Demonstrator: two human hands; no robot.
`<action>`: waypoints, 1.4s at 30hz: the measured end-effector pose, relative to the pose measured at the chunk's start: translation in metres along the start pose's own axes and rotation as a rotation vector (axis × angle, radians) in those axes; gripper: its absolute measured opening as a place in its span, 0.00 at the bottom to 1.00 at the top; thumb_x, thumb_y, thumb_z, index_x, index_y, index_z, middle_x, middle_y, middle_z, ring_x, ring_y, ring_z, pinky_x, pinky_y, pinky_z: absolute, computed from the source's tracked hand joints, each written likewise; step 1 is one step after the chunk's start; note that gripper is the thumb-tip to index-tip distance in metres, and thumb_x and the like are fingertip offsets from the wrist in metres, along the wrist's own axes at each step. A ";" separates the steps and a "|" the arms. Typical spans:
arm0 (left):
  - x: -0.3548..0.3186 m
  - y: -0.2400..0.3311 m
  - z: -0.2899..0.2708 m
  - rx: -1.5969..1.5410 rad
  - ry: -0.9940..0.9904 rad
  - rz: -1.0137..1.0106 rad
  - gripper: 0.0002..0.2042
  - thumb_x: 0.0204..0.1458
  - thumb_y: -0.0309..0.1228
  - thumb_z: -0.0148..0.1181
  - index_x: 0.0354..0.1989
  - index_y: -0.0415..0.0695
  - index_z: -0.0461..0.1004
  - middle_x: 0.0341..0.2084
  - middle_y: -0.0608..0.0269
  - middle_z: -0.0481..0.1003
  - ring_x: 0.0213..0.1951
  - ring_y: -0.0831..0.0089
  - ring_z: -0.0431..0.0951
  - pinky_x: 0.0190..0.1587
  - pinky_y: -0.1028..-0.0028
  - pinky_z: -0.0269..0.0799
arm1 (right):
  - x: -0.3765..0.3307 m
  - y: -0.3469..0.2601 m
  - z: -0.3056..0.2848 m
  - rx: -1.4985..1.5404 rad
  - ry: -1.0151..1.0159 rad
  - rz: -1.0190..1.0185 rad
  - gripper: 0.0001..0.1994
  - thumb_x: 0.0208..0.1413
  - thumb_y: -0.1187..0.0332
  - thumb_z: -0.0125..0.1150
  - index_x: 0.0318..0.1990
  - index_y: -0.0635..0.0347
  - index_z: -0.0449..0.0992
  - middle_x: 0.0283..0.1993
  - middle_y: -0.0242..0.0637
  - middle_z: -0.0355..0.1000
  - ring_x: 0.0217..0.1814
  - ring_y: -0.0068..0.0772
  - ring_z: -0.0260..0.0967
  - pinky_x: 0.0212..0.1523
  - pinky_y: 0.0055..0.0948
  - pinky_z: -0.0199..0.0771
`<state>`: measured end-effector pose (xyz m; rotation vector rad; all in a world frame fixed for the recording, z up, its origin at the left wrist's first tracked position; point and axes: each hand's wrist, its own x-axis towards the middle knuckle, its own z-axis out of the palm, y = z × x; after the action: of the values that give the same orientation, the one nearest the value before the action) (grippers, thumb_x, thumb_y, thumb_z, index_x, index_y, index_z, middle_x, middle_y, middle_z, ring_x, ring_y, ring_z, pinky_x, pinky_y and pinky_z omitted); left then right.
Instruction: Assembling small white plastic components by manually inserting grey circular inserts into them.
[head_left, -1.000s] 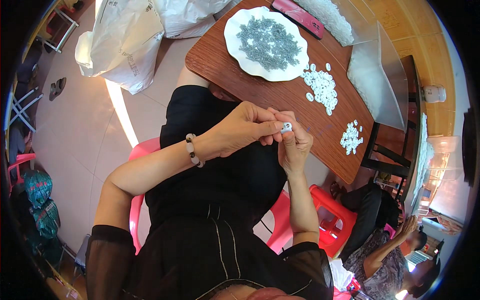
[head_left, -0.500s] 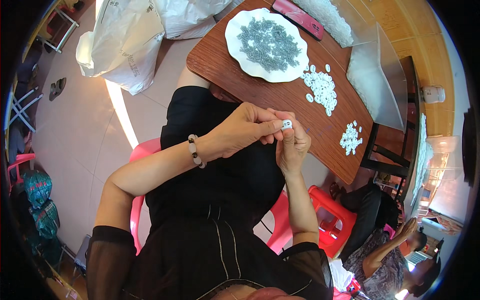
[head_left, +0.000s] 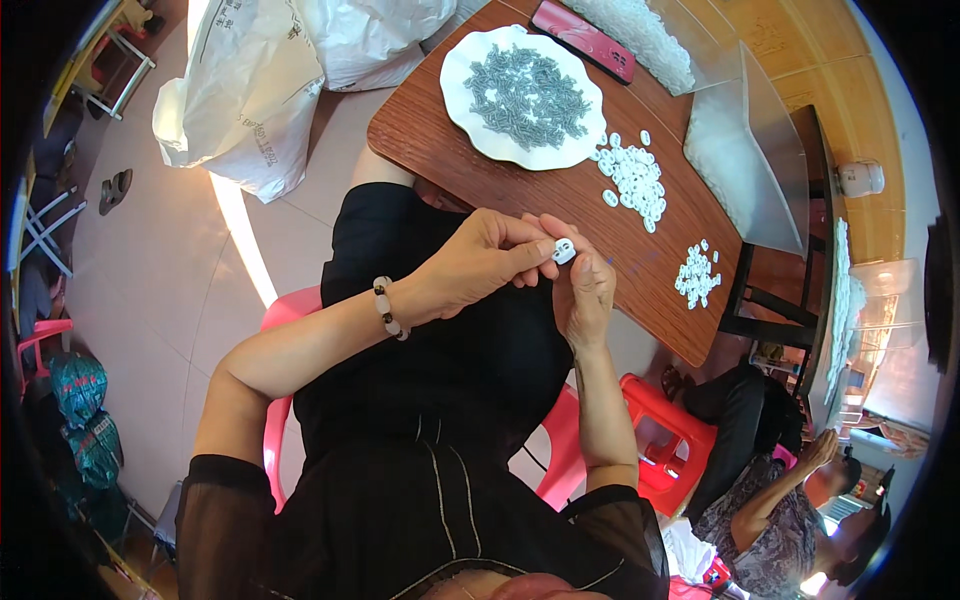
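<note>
Both my hands meet over my lap, just off the table's near edge. Between thumb and fingers, my left hand (head_left: 490, 262) pinches a small white plastic piece (head_left: 564, 250) with dark openings in it. My right hand (head_left: 586, 290) is curled around the piece's far side, its thumb beside it and its fingers behind, partly hidden. On the brown table (head_left: 440, 125), a scalloped white plate (head_left: 465, 115) bears many small grey screw-like pieces (head_left: 530, 95). To its right lies a pile of white oval pieces (head_left: 635, 182); a smaller white pile (head_left: 697, 277) sits near the right corner.
A pink phone-like case (head_left: 583, 40) lies behind the plate. Clear-walled bins (head_left: 745, 165) with white pieces line the far right side. Large white sacks (head_left: 245, 100) stand on the floor at left. A red stool (head_left: 665, 440) and a seated person (head_left: 765, 520) are at lower right.
My right thumb has drawn back from the white piece's front, leaving more of it showing. The piece has tilted and shifted slightly left in view. My left hand keeps its pinch.
</note>
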<state>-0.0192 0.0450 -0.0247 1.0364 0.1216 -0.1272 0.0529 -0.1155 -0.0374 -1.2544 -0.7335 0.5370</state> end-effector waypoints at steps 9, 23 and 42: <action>0.000 -0.002 -0.001 -0.097 0.006 -0.044 0.11 0.59 0.33 0.57 0.32 0.38 0.79 0.27 0.65 0.77 0.26 0.84 0.71 0.31 0.83 0.68 | 0.000 0.000 0.000 0.024 -0.001 0.017 0.31 0.66 0.48 0.42 0.59 0.72 0.66 0.58 0.50 0.67 0.57 0.35 0.65 0.60 0.34 0.61; 0.001 -0.003 -0.002 -0.236 0.046 -0.128 0.09 0.58 0.33 0.58 0.36 0.39 0.78 0.28 0.66 0.78 0.27 0.84 0.72 0.33 0.84 0.69 | 0.000 -0.012 0.000 -0.018 0.029 0.040 0.32 0.66 0.47 0.42 0.59 0.73 0.66 0.58 0.52 0.68 0.54 0.35 0.69 0.57 0.32 0.66; 0.002 -0.004 -0.001 -0.241 0.043 -0.114 0.09 0.57 0.33 0.59 0.36 0.39 0.79 0.27 0.67 0.77 0.26 0.86 0.71 0.32 0.85 0.67 | 0.005 -0.030 -0.002 -0.424 0.119 -0.065 0.09 0.55 0.81 0.61 0.43 0.66 0.78 0.45 0.38 0.73 0.38 0.21 0.73 0.38 0.18 0.74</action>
<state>-0.0183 0.0435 -0.0286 0.7916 0.2300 -0.1893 0.0567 -0.1198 -0.0076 -1.6341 -0.8093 0.2554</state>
